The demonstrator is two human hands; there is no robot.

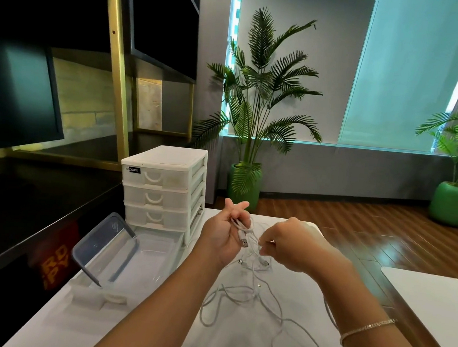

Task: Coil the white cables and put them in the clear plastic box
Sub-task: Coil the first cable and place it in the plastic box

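White cables (242, 297) lie in a loose tangle on the white tabletop (236, 346), with part of the bundle lifted into the air between the person's two hands. In the head view, the left hand (224, 234) is raised above the tabletop with its palm turned toward the camera; its grip is closed around a few short loops of cable, the fingers curled over them, and a USB plug (244, 241) hangs down from that bunch in front of the palm. The right hand (292, 246) is just beside it, back of the hand up, its grip a narrow pinch of fingertips on a strand of the same tangle. Below the hands, more plug ends dangle, and the remaining cable runs down in wide curves across the tabletop toward the near edge. A thin bracelet (366, 328) circles the right wrist.

To the left of the hands, the clear plastic box (144, 257) sits on the tabletop with its lid (105, 244) propped up at an angle against its left side. Directly behind the box stands a small white drawer unit (163, 187). Farther back, a tall potted palm (254, 115) stands on the wooden floor by the window, and a second plant in a green pot (454, 203) stands at the far right.
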